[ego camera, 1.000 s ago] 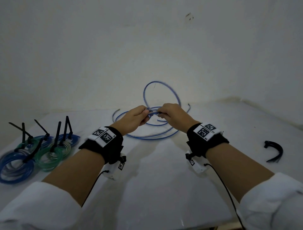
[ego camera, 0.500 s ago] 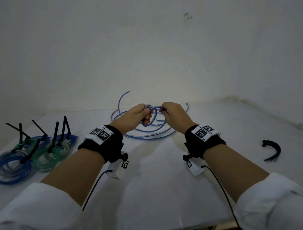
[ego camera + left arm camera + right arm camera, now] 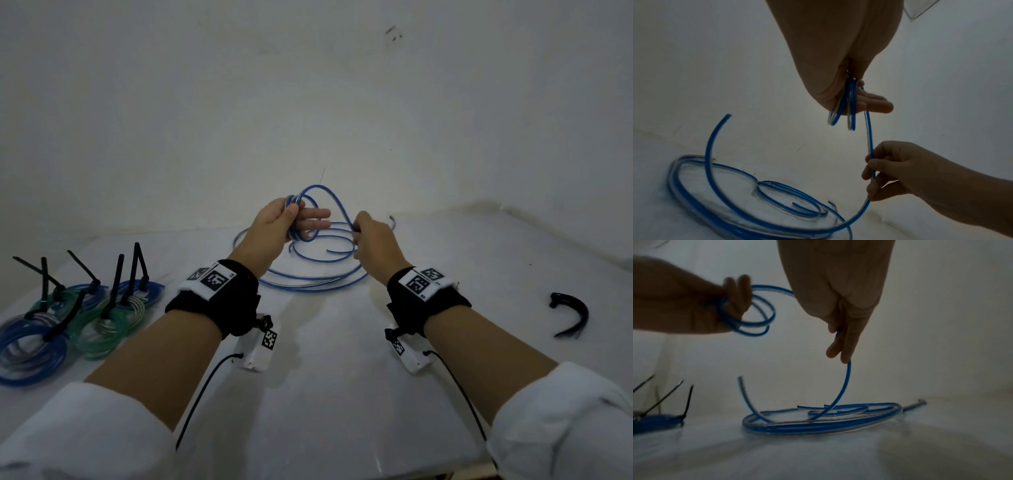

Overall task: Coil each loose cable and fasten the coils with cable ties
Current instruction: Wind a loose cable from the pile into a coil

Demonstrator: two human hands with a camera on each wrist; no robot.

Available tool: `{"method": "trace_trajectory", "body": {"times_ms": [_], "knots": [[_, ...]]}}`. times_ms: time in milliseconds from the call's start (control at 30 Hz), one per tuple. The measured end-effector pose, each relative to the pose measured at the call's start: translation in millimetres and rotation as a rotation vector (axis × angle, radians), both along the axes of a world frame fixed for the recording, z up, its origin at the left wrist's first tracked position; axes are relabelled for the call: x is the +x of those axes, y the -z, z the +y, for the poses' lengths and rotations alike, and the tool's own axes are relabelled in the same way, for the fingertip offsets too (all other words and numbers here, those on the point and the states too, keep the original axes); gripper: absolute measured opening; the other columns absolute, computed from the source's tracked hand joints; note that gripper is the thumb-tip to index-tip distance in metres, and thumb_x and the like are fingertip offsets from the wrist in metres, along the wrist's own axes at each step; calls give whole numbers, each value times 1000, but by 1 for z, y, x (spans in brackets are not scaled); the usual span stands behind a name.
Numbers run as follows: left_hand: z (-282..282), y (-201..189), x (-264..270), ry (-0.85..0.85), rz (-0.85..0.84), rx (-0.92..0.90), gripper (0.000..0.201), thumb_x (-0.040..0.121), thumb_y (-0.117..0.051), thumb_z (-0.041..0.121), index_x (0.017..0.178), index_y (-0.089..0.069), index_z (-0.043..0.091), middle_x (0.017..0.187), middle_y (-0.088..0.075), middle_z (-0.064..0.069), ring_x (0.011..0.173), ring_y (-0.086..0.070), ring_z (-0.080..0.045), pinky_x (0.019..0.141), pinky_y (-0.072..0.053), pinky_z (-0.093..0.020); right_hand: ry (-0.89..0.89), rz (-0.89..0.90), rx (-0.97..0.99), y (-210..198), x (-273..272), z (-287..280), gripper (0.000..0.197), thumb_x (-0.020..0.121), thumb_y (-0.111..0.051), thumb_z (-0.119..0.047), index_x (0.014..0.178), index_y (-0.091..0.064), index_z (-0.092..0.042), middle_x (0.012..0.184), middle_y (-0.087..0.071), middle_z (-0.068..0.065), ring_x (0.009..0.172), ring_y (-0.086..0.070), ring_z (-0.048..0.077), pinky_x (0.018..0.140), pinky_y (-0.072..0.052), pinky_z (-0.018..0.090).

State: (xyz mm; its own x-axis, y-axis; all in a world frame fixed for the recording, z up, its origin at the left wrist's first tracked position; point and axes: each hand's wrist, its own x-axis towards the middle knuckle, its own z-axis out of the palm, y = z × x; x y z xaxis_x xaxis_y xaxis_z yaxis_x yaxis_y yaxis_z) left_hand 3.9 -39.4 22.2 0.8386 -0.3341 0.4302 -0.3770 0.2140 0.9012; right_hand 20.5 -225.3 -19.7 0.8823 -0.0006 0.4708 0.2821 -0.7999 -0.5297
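Note:
A blue cable (image 3: 308,284) lies in wide loose loops on the white table (image 3: 342,394) in front of me. My left hand (image 3: 291,219) is raised above it and holds a small coil of the cable (image 3: 849,105) wound round its fingers, thumb pressed on top. My right hand (image 3: 359,236) pinches the strand (image 3: 870,146) that runs from that coil down to the loose loops (image 3: 818,423). The small coil (image 3: 752,313) shows two or three turns in the right wrist view.
Several finished blue and green coils (image 3: 68,325) with black cable ties standing up sit at the table's left edge. A curved bundle of black cable ties (image 3: 572,315) lies at the right. A white wall (image 3: 308,102) rises just behind the cable.
Both hands have lifted and moved apart. The left hand has turned upward with the small coil, and the right hand has slid along the strand, drawing a loop up.

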Motion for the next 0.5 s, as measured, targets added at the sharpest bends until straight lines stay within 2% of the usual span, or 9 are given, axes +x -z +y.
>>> {"method": "trace_trajectory", "body": {"times_ms": [100,167,233,333,433,500], "knots": [[-4,-2,4,-72,-47,-8,20,102,-24,9,110,-41,3,120,-59,-15,103,-64,-18,67,-53,-20,-120,-26,-110,1,-5,8,11,88,-43,4,88,-47,-6,80,-58,15,69,-49,25,61,-38,33],[-2,1,11,-144,-58,17,19,102,-25,8,114,-38,2,128,-54,-18,115,-56,-23,67,-52,-20,-199,-45,-123,-1,-7,12,7,90,-45,-1,88,-52,-3,81,-61,13,71,-52,28,65,-40,36],[-1,8,16,-188,-79,68,16,101,-26,6,113,-37,3,128,-53,-15,120,-54,-25,67,-52,-22,-256,-34,-137,-3,-7,14,9,91,-47,-3,88,-56,-3,83,-62,12,75,-54,30,70,-43,39],[2,14,17,-234,-163,158,14,101,-27,6,110,-38,6,121,-57,-7,113,-57,-19,67,-50,-22,-322,-8,-184,-7,-10,16,14,92,-46,-2,88,-60,1,87,-64,15,78,-54,28,73,-42,39],[2,15,18,-289,-274,234,14,101,-28,8,107,-40,5,111,-65,-6,96,-62,1,67,-48,-17,-356,2,-211,-9,-14,19,18,93,-45,-2,89,-61,4,88,-66,15,80,-56,26,74,-42,37],[-1,16,18,-291,-296,262,15,101,-29,8,108,-41,3,107,-65,-4,89,-62,7,67,-47,-13,-364,7,-200,-11,-15,21,20,94,-44,-3,91,-63,4,85,-64,9,78,-54,24,71,-41,33]]}}
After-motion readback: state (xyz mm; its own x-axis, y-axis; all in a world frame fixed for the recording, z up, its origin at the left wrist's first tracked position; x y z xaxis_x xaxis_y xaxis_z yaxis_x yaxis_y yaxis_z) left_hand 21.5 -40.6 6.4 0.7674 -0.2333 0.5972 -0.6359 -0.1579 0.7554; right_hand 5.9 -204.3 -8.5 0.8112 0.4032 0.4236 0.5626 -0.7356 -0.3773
